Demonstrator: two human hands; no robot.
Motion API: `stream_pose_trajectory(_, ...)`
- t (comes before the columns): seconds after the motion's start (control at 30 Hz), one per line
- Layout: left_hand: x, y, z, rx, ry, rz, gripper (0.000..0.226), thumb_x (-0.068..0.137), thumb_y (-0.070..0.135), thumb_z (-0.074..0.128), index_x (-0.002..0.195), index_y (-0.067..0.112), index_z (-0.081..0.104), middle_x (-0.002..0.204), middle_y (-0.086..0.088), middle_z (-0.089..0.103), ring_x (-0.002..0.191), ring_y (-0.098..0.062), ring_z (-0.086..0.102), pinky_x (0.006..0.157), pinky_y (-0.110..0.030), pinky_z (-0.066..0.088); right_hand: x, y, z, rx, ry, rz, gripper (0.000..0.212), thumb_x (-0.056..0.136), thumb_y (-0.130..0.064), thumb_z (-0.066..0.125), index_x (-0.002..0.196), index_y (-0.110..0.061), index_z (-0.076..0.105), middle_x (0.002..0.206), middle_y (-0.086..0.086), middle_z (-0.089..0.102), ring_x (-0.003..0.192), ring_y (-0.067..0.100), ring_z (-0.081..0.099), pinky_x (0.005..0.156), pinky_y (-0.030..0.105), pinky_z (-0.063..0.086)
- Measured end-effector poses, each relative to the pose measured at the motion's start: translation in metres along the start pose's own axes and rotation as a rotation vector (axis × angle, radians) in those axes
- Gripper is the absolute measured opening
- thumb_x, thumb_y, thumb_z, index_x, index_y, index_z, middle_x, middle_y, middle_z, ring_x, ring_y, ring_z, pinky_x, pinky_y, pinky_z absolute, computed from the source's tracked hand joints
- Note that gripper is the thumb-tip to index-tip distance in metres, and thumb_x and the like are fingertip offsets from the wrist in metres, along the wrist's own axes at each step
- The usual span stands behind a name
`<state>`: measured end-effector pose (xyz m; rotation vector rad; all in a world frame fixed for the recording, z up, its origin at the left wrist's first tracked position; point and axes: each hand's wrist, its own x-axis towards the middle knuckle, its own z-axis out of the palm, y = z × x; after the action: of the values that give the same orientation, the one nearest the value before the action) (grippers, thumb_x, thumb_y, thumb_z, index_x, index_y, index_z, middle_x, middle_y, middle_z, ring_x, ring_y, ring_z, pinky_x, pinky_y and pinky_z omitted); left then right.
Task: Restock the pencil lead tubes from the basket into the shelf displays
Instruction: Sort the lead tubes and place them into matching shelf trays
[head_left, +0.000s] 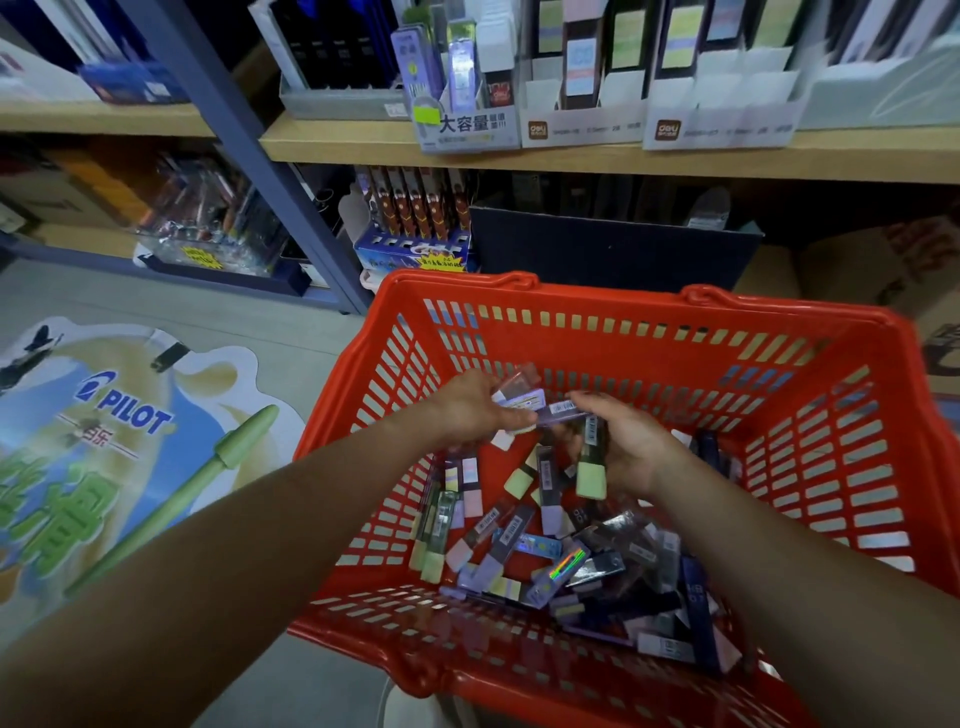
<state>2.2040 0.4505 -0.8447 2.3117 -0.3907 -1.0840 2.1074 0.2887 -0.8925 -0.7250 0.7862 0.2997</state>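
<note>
The left hand (467, 410) is gripping a small bundle of pencil lead tubes (522, 387), and the right hand (631, 444) is curling round a green-capped tube (591, 467). A purple tube (563, 413) is bridging the two (whose fingers are holding it I cannot tell). Both hands are working above the middle of the red basket (623, 306), so I judge the gathering step is in hand. The next move is calling for a lift to the shelf displays (467, 124) beyond the basket's far edge. Loose tubes (545, 551) are lying heaped on the basket floor, thickest toward its near right corner.
</note>
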Motion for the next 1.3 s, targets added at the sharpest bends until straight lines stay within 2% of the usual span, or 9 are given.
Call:
stream_pose_trajectory(0.13,-0.013,0.008,-0.025,-0.011,-0.053,-0.017,0.033,0.081,0.037,0.075,0.102,0.013,0.065,0.055,0.004,0.060,0.050,-0.012,0.050,0.048,-0.026,0.038,-0.012,-0.011,-0.002,-0.082,-0.139,-0.033,0.016,0.085,-0.003,0.063,0.100,-0.008,0.060,0.088,0.015,0.072,0.068,0.023,0.072,0.053,0.023,0.054)
stream_pose_trajectory(0.3,-0.033,0.033,-0.060,0.037,-0.097,0.068,0.039,0.076,0.028,0.080,0.109,0.017,0.063,0.052,0.000,0.053,0.045,-0.011,0.044,0.048,-0.025,0.038,-0.031,-0.031,0.017,-0.443,-0.405,0.021,0.019,0.074,0.002,0.064,0.085,-0.011,0.056,0.083,0.011,0.071,0.066,0.020,0.072,0.039,0.018,0.044)
stream_pose_trajectory(0.43,-0.048,0.056,-0.078,0.002,-0.053,0.169,0.019,0.077,0.022,0.079,0.086,0.012,0.066,0.049,0.003,0.053,0.043,-0.008,0.045,0.046,-0.021,0.038,-0.045,-0.056,0.043,-0.649,-0.546,0.005,0.021,0.087,0.008,0.054,0.102,-0.006,0.059,0.089,0.017,0.071,0.059,0.021,0.068,0.041,0.020,0.045)
stream_pose_trajectory(0.5,-0.053,0.065,-0.082,-0.081,0.002,0.231,0.017,0.081,0.024,0.075,0.079,0.013,0.062,0.048,0.004,0.052,0.042,-0.007,0.046,0.046,-0.021,0.039,-0.052,-0.064,0.056,-0.678,-0.531,-0.027,0.024,0.088,0.012,0.044,0.098,-0.005,0.059,0.072,0.015,0.064,0.047,0.017,0.056,0.040,0.021,0.040)
stream_pose_trajectory(0.63,-0.060,0.075,-0.081,-0.340,0.105,0.309,0.029,0.094,0.037,0.056,0.082,0.010,0.057,0.051,0.003,0.053,0.041,-0.009,0.044,0.042,-0.020,0.037,-0.063,-0.079,0.072,-0.510,-0.437,-0.152,0.016,0.093,-0.003,0.044,0.086,-0.007,0.057,0.053,0.002,0.041,0.040,0.010,0.031,0.041,0.021,0.023)
stream_pose_trajectory(0.8,-0.063,0.096,-0.075,-0.554,0.178,0.353,0.041,0.100,0.042,0.041,0.116,0.004,0.047,0.061,-0.004,0.053,0.043,-0.014,0.047,0.046,-0.025,0.040,-0.071,-0.086,0.094,0.072,-0.289,-0.265,0.026,0.097,-0.036,0.052,0.084,-0.014,0.058,0.055,-0.001,0.046,0.043,0.008,0.039,0.039,0.018,0.029)
stream_pose_trajectory(0.9,-0.062,0.116,-0.059,-0.479,0.348,0.462,0.047,0.099,0.047,0.041,0.109,0.002,0.049,0.064,-0.005,0.057,0.054,-0.020,0.055,0.054,-0.031,0.049,-0.079,-0.085,0.113,0.113,-0.173,-0.383,0.032,0.097,-0.042,0.054,0.091,-0.012,0.065,0.065,0.006,0.059,0.053,0.017,0.052,0.047,0.024,0.039)
stream_pose_trajectory(1.07,-0.052,0.134,-0.045,-0.346,0.570,0.563,0.044,0.084,0.068,0.035,0.095,0.041,0.067,0.105,-0.002,0.068,0.107,-0.018,0.062,0.097,-0.046,0.047,-0.088,-0.088,0.132,0.179,-0.143,-0.497,0.048,0.094,-0.057,0.052,0.112,-0.017,0.071,0.101,0.008,0.076,0.092,0.021,0.073,0.066,0.032,0.055)
stream_pose_trajectory(1.3,-0.051,0.144,-0.061,-0.046,0.697,0.558,0.058,0.084,0.071,0.020,0.117,0.040,0.057,0.108,0.002,0.056,0.111,-0.018,0.044,0.102,-0.041,0.037,-0.105,-0.096,0.137,0.134,-0.201,-0.679,0.038,0.098,-0.044,0.051,0.114,-0.015,0.069,0.103,0.009,0.075,0.097,0.023,0.073,0.085,0.041,0.057)
